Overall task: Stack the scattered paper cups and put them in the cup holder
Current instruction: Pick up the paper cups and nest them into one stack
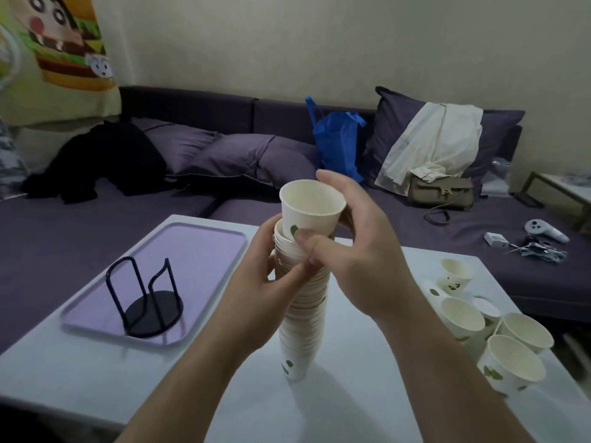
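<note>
A tall stack of white paper cups (302, 327) with green leaf prints stands over the white table, and my left hand (271, 282) grips its upper part. My right hand (348, 257) holds a single paper cup (311, 207), tilted, with its base sitting in the mouth of the stack's top cup. Several loose cups (508, 356) lie and stand at the table's right side. The black wire cup holder (147, 302) stands without any cups in it on a purple tray (204, 251) at the left.
The white table (80, 372) has its front-left edge near me. A purple sofa (243, 174) behind it carries pillows, a blue bag (339, 142), a tan handbag (441, 191), a white garment and small gadgets (543, 231).
</note>
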`<state>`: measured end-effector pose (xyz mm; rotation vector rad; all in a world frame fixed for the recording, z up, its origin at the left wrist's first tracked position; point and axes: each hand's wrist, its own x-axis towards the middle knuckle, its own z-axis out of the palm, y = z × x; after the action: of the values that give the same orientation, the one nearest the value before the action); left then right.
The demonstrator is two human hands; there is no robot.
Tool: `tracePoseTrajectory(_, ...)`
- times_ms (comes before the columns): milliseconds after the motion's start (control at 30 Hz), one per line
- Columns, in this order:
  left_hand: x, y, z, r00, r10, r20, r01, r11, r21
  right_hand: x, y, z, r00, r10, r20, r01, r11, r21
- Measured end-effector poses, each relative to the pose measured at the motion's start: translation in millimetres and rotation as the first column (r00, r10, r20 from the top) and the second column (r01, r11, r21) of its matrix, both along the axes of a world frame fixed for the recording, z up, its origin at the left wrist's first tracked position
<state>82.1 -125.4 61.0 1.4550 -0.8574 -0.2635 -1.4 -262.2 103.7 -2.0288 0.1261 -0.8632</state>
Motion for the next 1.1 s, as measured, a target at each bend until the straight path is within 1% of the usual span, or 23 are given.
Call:
tracePoseTrajectory(67,1,1,0,1.0,0.004,0.005,-0.004,1.0,-0.001,0,1,-3,0.999,0.021,-0.032,-0.021,1.0,0.013)
tracePoseTrajectory(133,1,1,1,1.0,0.003,0.0,-0.003,1.0,-0.004,-1,4,-3,0.998,0.063,-0.029,-0.06,0.994,0.094)
tracePoseTrajectory(200,0,0,1,1.0,0.004,-0.002,-0.004,1.0,-0.009,1,8,-3,0.997,0.072,-0.028,-0.066,0.986,0.155)
tracePoseTrajectory(333,-2,0,0,1.0,0.005,-0.012,-0.005,1.0,-0.022,4,10,-6,0.992,0.034,-0.119,-0.026,0.998,0.064)
tracePoseTrajectory(433,-3,-1,-2,1.0,-0.002,-0.01,0.002,1.0,-0.02,-1,8,-2,0.987,0.043,-0.152,-0.028,0.995,0.098)
tracePoseTrajectory(567,-4,-3,-1,0.999,-0.034,-0.023,0.033,0.999,-0.02,-8,6,-4,0.983,0.063,-0.173,-0.049,0.995,0.085)
tracePoseTrajectory(600,-4,-3,-1,0.999,-0.035,-0.025,0.035,0.999,-0.02,-11,5,-5,0.98,0.099,-0.171,-0.081,0.991,0.108)
tracePoseTrajectory(667,-3,-3,-1,0.999,-0.021,-0.03,0.02,1.0,-0.024,-16,2,-7,0.976,0.16,-0.145,-0.128,0.97,0.209)
tracePoseTrajectory(700,-2,-4,-2,1.0,-0.01,-0.03,0.01,1.0,-0.025,-18,-2,-9,0.981,0.144,-0.126,-0.108,0.96,0.257)
tracePoseTrajectory(733,-2,-4,-3,1.0,0.0,-0.027,-0.001,1.0,-0.023,-19,-7,-12,0.989,0.094,-0.116,-0.057,0.955,0.291)
tracePoseTrajectory(767,-3,-4,-3,1.0,0.009,-0.025,-0.009,1.0,-0.019,-19,-14,-17,0.991,0.005,-0.133,0.034,0.956,0.292)
tracePoseTrajectory(800,-3,-5,-3,1.0,0.013,-0.025,-0.013,1.0,-0.016,-20,-23,-22,0.973,-0.12,-0.195,0.167,0.955,0.245)
tracePoseTrajectory(833,-3,-6,-3,1.0,0.012,-0.029,-0.013,1.0,-0.015,-22,-33,-29,0.917,-0.269,-0.293,0.32,0.936,0.144)
tracePoseTrajectory(867,-3,-6,-3,0.999,0.01,-0.035,-0.011,1.0,-0.016,-26,-45,-36,0.819,-0.414,-0.398,0.451,0.893,-0.002)
tracePoseTrajectory(900,-3,-7,-3,0.999,0.008,-0.039,-0.008,1.0,-0.019,-31,-56,-44,0.707,-0.53,-0.469,0.53,0.835,-0.145)
tracePoseTrajectory(933,-4,-7,-3,0.999,0.004,-0.041,-0.005,1.0,-0.023,-38,-66,-52,0.611,-0.606,-0.509,0.567,0.784,-0.254)
tracePoseTrajectory(1000,-6,-8,-2,0.999,-0.001,-0.045,0.0,0.999,-0.032,-51,-83,-65,0.46,-0.697,-0.55,0.582,0.704,-0.406)
tracePoseTrajectory(1100,-8,-10,-1,0.999,-0.006,-0.054,0.003,0.999,-0.039,-67,-97,-75,0.309,-0.759,-0.573,0.555,0.634,-0.539)
